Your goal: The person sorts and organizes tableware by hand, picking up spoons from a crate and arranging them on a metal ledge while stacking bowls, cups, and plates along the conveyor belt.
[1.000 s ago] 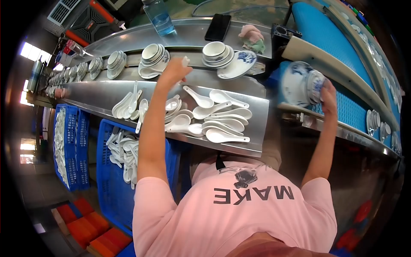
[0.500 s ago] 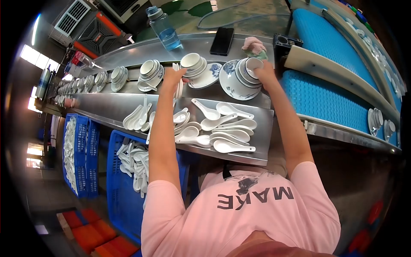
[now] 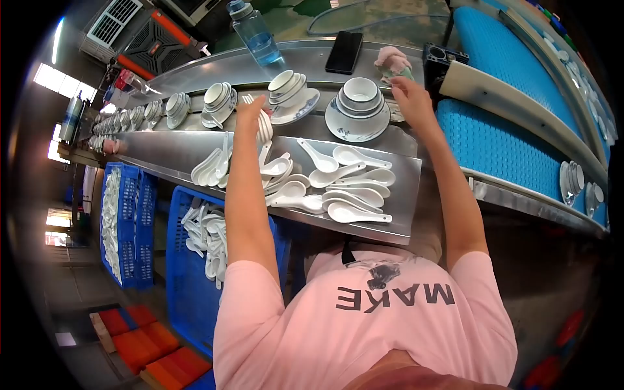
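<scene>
My left hand (image 3: pixel 251 114) is closed around several white spoons (image 3: pixel 264 128), their pale ends sticking out above and below the fingers. Just beyond it, a tilted set of plate and bowls (image 3: pixel 286 88) stands on the steel line. My right hand (image 3: pixel 413 101) is empty, its thumb and fingers apart, just right of a stack of bowls (image 3: pixel 361 96) on a blue-patterned plate (image 3: pixel 354 132). Near its fingertips lies a crumpled pink and green cloth (image 3: pixel 393 63). Loose white spoons (image 3: pixel 354 194) cover the steel ledge (image 3: pixel 402 224) in front of me.
More dish sets (image 3: pixel 177 110) line up leftward. A blue crate (image 3: pixel 185 292) of spoons stands below the ledge, with further blue crates (image 3: pixel 138 227) to its left. A water bottle (image 3: pixel 260 42), a phone (image 3: pixel 344 52) and a blue conveyor (image 3: pixel 500 140) are around the counter.
My right hand has let go of the bowl stack and drawn off to its right, fingers apart. My left hand, still holding the spoons, has shifted slightly left. The view has moved a little.
</scene>
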`<state>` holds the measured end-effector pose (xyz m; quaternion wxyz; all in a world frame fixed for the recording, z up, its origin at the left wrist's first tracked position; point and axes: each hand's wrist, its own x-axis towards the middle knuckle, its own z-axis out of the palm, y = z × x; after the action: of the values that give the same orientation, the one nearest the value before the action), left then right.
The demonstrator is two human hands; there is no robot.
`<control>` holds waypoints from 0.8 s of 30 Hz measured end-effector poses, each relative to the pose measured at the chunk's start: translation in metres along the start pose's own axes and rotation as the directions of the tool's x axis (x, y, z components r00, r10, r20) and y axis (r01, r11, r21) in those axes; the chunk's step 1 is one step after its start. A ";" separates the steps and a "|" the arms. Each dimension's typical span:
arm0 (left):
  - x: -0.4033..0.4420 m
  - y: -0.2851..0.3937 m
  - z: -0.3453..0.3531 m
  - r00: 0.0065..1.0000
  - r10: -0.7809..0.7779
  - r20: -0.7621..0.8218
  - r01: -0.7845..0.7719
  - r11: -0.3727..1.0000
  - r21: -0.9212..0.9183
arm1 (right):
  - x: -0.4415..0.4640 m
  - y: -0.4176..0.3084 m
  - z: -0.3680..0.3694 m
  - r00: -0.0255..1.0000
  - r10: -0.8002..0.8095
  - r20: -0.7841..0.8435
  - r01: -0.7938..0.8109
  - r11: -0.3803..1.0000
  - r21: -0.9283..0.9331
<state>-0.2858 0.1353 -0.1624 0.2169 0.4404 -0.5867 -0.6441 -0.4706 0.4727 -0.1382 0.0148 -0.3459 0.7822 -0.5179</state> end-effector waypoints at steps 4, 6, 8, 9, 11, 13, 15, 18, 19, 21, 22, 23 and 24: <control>-0.014 0.018 -0.004 0.992 0.043 0.115 -0.062 0.985 0.159 | -0.001 -0.050 0.052 0.908 -0.314 0.277 0.361 0.923 -0.136; -0.028 0.035 -0.003 0.993 0.058 0.100 -0.076 0.979 0.189 | 0.016 -0.068 0.106 0.824 -0.362 0.436 0.482 0.852 -0.203; -0.042 0.046 -0.014 0.993 0.060 0.103 -0.067 0.995 0.070 | 0.037 -0.077 0.162 0.754 -0.291 0.589 0.535 0.792 -0.293; -0.045 0.051 -0.024 0.997 0.036 0.063 -0.039 0.998 0.045 | 0.045 -0.067 0.192 0.714 -0.294 0.635 0.577 0.761 -0.297; -0.061 0.063 -0.046 0.999 -0.007 0.040 0.010 0.997 -0.083 | 0.052 -0.068 0.222 0.684 -0.291 0.669 0.563 0.794 -0.231; -0.057 0.068 -0.073 0.999 -0.027 -0.024 0.023 0.989 -0.146 | 0.043 -0.065 0.238 0.664 -0.342 0.665 0.520 0.850 -0.082; -0.051 0.068 -0.092 0.995 -0.007 -0.097 -0.005 0.992 -0.123 | 0.036 -0.078 0.203 0.612 -0.383 0.692 0.461 0.884 0.081; -0.025 0.057 -0.106 0.992 0.017 -0.123 -0.019 1.000 -0.012 | 0.029 -0.102 0.114 0.599 -0.244 0.762 0.136 0.970 0.203; -0.016 0.052 -0.106 0.992 0.038 -0.123 -0.034 0.999 0.034 | 0.025 -0.086 0.086 0.612 -0.282 0.739 0.032 0.942 0.333; 0.001 0.049 -0.100 0.987 -0.003 -0.159 0.004 1.000 0.007 | 0.014 -0.064 0.006 0.726 -0.216 0.653 0.118 0.974 0.191; 0.022 0.036 -0.107 0.986 0.063 -0.154 -0.062 0.998 0.011 | 0.004 -0.056 -0.032 0.822 -0.054 0.566 0.011 0.997 0.080; 0.046 0.021 -0.115 0.949 0.170 -0.267 -0.107 0.966 0.236 | -0.007 -0.040 -0.069 0.902 -0.015 0.431 -0.029 0.995 0.096; 0.072 0.004 -0.124 0.890 0.295 -0.347 -0.116 0.884 0.452 | -0.021 -0.035 -0.109 0.958 0.086 0.275 -0.054 0.991 -0.121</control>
<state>-0.2224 0.0070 -0.1716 0.3027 0.5342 -0.6973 -0.3699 -0.4781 0.5636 -0.0658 0.1239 -0.3880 0.8118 -0.4183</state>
